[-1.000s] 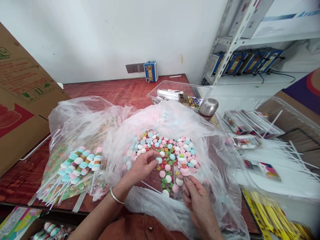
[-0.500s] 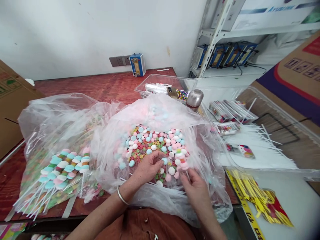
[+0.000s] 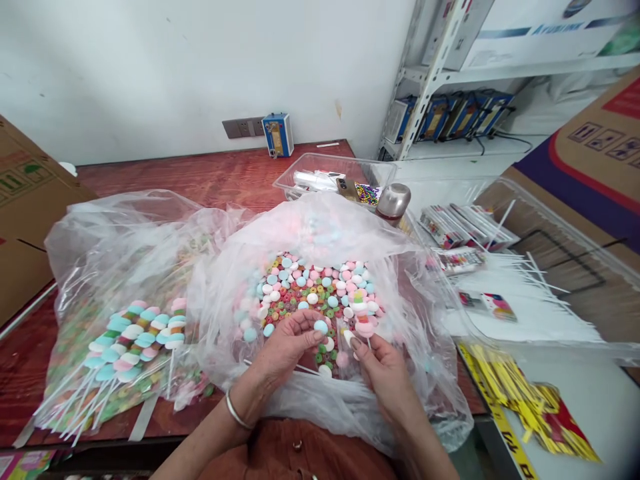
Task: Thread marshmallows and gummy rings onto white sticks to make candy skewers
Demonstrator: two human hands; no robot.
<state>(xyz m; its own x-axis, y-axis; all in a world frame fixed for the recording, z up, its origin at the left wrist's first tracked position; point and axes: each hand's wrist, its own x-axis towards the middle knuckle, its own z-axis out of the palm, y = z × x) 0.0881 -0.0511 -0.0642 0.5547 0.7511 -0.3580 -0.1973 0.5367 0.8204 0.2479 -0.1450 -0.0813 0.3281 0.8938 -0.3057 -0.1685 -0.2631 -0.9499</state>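
An open clear plastic bag (image 3: 320,227) lies in front of me, full of loose pastel round candies (image 3: 310,287) and small coloured rings. My left hand (image 3: 287,343) is over the bag's near side, its fingertips pinched on a light blue candy (image 3: 321,327). My right hand (image 3: 383,367) is beside it, fingers closed on a thin white stick that carries a short stack of pink and white candies (image 3: 363,317). A second clear bag (image 3: 100,240) on the left holds several finished candy skewers (image 3: 135,333) on white sticks.
A red wooden table (image 3: 200,173) carries a clear tray (image 3: 330,173) with small items, a metal-capped bottle (image 3: 393,200), and a blue device (image 3: 278,133) by the wall. White sticks (image 3: 520,293) and packets lie at right, yellow wrappers (image 3: 520,400) below. Cardboard boxes (image 3: 25,213) stand at left and right.
My left hand has lifted a blue candy out of the pile toward the stick in my right hand. The view has swung a little to the right.
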